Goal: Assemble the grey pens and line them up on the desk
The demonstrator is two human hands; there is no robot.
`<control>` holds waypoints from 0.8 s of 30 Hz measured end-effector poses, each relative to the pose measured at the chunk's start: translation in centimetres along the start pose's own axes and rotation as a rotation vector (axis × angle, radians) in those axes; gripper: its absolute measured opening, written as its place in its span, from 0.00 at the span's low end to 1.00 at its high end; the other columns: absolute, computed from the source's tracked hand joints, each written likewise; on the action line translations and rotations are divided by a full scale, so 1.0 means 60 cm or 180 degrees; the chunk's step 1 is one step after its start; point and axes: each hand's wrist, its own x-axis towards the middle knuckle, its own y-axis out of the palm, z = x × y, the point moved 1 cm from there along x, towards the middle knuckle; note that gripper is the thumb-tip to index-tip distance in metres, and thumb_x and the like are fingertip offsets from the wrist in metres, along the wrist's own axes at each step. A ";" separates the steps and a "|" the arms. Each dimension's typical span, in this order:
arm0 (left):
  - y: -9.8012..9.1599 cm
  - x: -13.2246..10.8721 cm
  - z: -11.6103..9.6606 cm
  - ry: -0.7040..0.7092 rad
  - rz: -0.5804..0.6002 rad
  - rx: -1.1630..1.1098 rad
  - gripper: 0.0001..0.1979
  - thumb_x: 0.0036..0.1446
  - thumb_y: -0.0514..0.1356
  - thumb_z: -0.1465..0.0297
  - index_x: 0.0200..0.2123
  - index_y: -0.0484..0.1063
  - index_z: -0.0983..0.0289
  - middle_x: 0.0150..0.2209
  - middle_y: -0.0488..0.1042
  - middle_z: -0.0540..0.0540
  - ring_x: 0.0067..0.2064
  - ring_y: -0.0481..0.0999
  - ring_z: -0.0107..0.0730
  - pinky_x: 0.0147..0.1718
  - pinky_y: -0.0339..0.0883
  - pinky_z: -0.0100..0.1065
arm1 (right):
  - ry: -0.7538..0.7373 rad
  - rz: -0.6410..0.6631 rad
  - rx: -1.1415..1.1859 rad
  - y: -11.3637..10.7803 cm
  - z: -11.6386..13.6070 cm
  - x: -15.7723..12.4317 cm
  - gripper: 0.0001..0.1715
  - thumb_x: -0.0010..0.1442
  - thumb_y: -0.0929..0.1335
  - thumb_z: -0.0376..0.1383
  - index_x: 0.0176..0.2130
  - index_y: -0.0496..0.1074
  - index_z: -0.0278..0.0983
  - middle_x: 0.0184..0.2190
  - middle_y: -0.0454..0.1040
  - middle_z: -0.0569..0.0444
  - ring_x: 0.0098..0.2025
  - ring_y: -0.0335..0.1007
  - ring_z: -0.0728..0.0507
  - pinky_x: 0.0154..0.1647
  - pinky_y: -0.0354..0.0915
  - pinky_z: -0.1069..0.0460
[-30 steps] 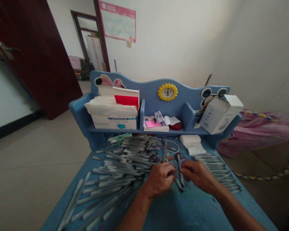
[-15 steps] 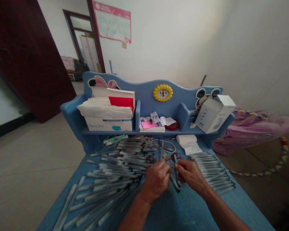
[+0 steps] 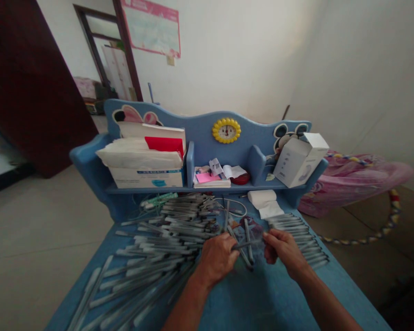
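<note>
A smooth, slim, rod-shaped grey pen [image 3: 247, 244] lies nearer the wearer than the soft white paper roll [image 3: 262, 197]; its long axis runs crosswise, rising slightly rightward. The left hand [image 3: 218, 255] grips its left end. The right hand [image 3: 282, 248] curls at the other end; whether it grips anything cannot be told. Straight, greyish pens [image 3: 169, 248] heap left of the roll.

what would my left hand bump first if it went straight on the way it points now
Your left hand would probably meet the loose pens lying just past it on the desk; exact depth is unclear.
</note>
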 end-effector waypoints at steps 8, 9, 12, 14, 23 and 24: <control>0.007 0.002 -0.002 0.0278 0.0154 -0.0306 0.05 0.52 0.56 0.72 0.27 0.71 0.63 0.28 0.72 0.53 0.32 0.72 0.33 0.31 0.60 0.29 | -0.1239 -0.0780 -0.2094 -0.020 -0.005 -0.012 0.16 0.58 0.61 0.44 0.34 0.70 0.36 0.26 0.73 0.52 0.28 0.69 0.44 0.29 0.62 0.51; 0.006 0.003 -0.004 0.0308 0.0161 -0.0374 0.05 0.52 0.56 0.73 0.26 0.71 0.63 0.28 0.72 0.52 0.32 0.72 0.32 0.31 0.59 0.29 | -0.1544 -0.0828 -0.2397 -0.016 -0.003 -0.015 0.15 0.58 0.61 0.42 0.38 0.71 0.36 0.31 0.74 0.50 0.33 0.70 0.43 0.33 0.63 0.50; 0.004 0.005 -0.009 0.0334 0.0169 -0.0539 0.06 0.51 0.55 0.74 0.25 0.71 0.63 0.27 0.72 0.52 0.31 0.71 0.31 0.30 0.59 0.28 | -0.2233 -0.0692 -0.2938 -0.002 0.001 -0.024 0.14 0.59 0.61 0.36 0.44 0.69 0.37 0.40 0.72 0.47 0.42 0.68 0.41 0.41 0.62 0.49; 0.002 0.005 -0.012 0.0334 0.0131 -0.0622 0.07 0.51 0.55 0.75 0.24 0.71 0.63 0.26 0.71 0.52 0.30 0.71 0.30 0.29 0.58 0.28 | -0.2445 -0.0538 -0.3205 0.005 0.004 -0.026 0.13 0.58 0.62 0.34 0.44 0.70 0.38 0.43 0.71 0.46 0.44 0.65 0.40 0.44 0.61 0.47; -0.005 0.005 -0.005 0.0164 0.0172 -0.1142 0.04 0.48 0.58 0.73 0.26 0.74 0.64 0.25 0.71 0.50 0.29 0.69 0.28 0.28 0.57 0.27 | -0.1705 0.0291 -0.3003 0.001 0.008 -0.036 0.08 0.57 0.64 0.34 0.33 0.74 0.38 0.29 0.73 0.53 0.33 0.68 0.44 0.35 0.59 0.52; -0.007 0.005 -0.003 0.0138 0.0201 -0.1250 0.04 0.48 0.59 0.72 0.26 0.74 0.64 0.25 0.71 0.49 0.29 0.69 0.28 0.29 0.57 0.27 | -0.1515 0.0370 -0.2721 -0.002 0.007 -0.039 0.08 0.56 0.64 0.35 0.32 0.74 0.38 0.29 0.73 0.54 0.32 0.68 0.45 0.33 0.59 0.53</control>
